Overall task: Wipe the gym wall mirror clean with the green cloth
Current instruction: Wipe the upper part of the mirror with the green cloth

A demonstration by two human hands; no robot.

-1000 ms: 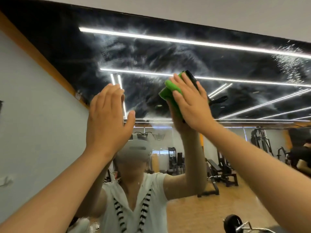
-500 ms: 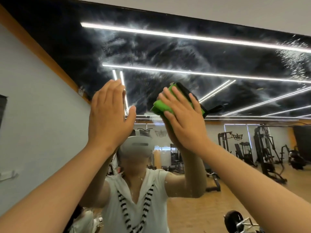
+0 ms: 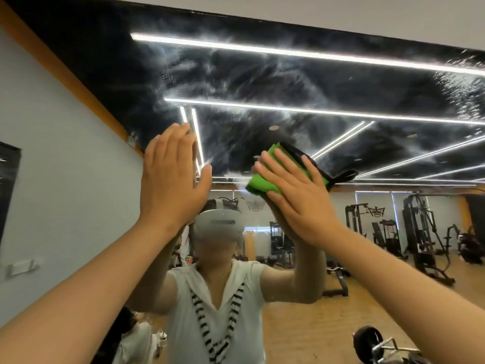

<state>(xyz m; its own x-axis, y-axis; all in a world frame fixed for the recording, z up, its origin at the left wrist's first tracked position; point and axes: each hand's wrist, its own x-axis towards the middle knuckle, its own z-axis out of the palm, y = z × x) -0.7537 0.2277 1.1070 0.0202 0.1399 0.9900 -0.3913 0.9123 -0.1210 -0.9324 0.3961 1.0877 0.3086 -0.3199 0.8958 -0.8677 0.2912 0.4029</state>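
The gym wall mirror [image 3: 288,82] fills the view, with whitish smears and droplets across its upper part, over the reflected dark ceiling and light strips. My right hand [image 3: 296,198] presses a folded green cloth [image 3: 259,181] with a black edge flat against the glass, fingers straight and spread. My left hand [image 3: 170,179] rests flat on the mirror to the left of the cloth, fingers together. Behind both hands the mirror shows a person in a white top and a headset.
A grey wall [image 3: 52,179] with an orange band meets the mirror on the left. The white ceiling [image 3: 341,14] runs above its top edge. Reflected weight machines [image 3: 420,232] and a barbell plate [image 3: 367,342] show at the right.
My right hand has slid the cloth down and slightly left on the glass. My left hand stays flat in about the same place. The view has tilted down a little.
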